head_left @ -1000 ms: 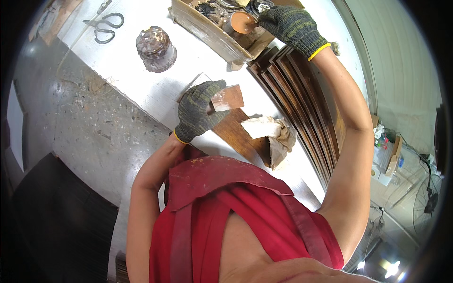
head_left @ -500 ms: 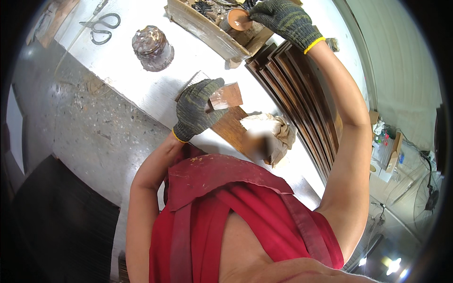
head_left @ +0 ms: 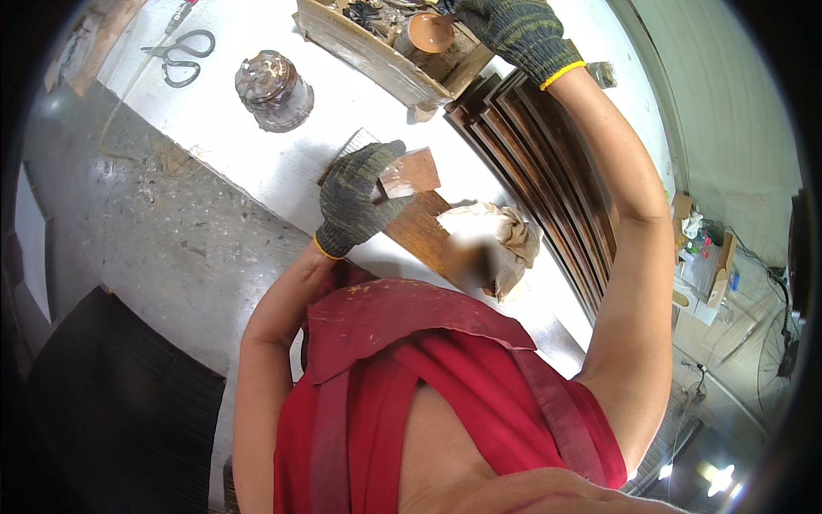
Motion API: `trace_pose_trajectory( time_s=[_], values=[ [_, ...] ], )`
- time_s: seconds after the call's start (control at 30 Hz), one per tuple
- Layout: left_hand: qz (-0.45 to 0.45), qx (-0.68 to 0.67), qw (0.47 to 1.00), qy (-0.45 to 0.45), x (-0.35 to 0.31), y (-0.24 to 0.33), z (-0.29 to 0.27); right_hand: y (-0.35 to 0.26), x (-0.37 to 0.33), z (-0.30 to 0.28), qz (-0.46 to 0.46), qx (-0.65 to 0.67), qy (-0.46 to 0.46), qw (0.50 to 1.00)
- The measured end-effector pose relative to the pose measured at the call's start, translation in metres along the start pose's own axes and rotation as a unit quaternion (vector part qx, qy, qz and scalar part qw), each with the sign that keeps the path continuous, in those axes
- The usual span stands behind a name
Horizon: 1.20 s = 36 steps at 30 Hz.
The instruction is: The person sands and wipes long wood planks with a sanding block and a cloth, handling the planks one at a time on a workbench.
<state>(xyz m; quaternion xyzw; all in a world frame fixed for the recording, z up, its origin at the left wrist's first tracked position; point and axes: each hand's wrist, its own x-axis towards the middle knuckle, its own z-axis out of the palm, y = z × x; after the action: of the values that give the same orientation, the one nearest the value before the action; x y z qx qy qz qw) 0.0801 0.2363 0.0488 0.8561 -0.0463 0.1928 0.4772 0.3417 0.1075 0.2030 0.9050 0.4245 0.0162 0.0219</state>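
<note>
My left hand [head_left: 360,195], in a dark knitted glove, is closed around a small brown wooden block [head_left: 419,170] with a whitish patch on its face. Below it, a longer brown board [head_left: 418,230] lies slanted on the white table. At the top, my gloved right hand [head_left: 514,34] is over the edge of an open cardboard box [head_left: 368,58]. Its fingers are bunched beside a cup with an orange-brown inside [head_left: 431,32]; a thin dark thing shows at the fingertips, too small to name.
Dark brown wooden strips [head_left: 535,171] lie side by side under my right arm. Crumpled beige paper [head_left: 512,244] sits near my apron, partly blurred. A stained, crusted pot [head_left: 276,92] and black-handled scissors [head_left: 188,58] are on the table [head_left: 205,111] at the left.
My right hand has moved slightly up and left, from the cup's right rim to just beyond it. My left hand keeps its grip on the block.
</note>
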Motion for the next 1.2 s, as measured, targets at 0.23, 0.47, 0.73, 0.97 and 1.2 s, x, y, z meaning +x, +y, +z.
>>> trace_pose_trajectory(
  time_s=[0.23, 0.47, 0.73, 0.97, 1.2],
  values=[
    [0.005, -0.005, 1.0, 0.008, 0.0, 0.0, 0.0, -0.001, -0.002, -0.004, -0.031, 0.085, 0.034, 0.995],
    [0.0, -0.003, 1.0, 0.008, 0.0, 0.002, 0.0, 0.007, 0.001, 0.006, -0.047, 0.09, -0.007, 0.995],
    [0.003, 0.011, 1.0, 0.006, -0.002, -0.001, 0.002, 0.0, 0.0, 0.002, -0.066, 0.12, 0.027, 0.99],
    [-0.002, 0.024, 1.0, 0.001, 0.002, 0.001, 0.003, 0.0, 0.002, -0.002, -0.028, 0.061, -0.046, 0.997],
    [0.002, 0.014, 1.0, 0.011, 0.008, 0.005, 0.005, 0.003, 0.002, 0.004, 0.055, 0.027, -0.054, 0.997]
  ],
)
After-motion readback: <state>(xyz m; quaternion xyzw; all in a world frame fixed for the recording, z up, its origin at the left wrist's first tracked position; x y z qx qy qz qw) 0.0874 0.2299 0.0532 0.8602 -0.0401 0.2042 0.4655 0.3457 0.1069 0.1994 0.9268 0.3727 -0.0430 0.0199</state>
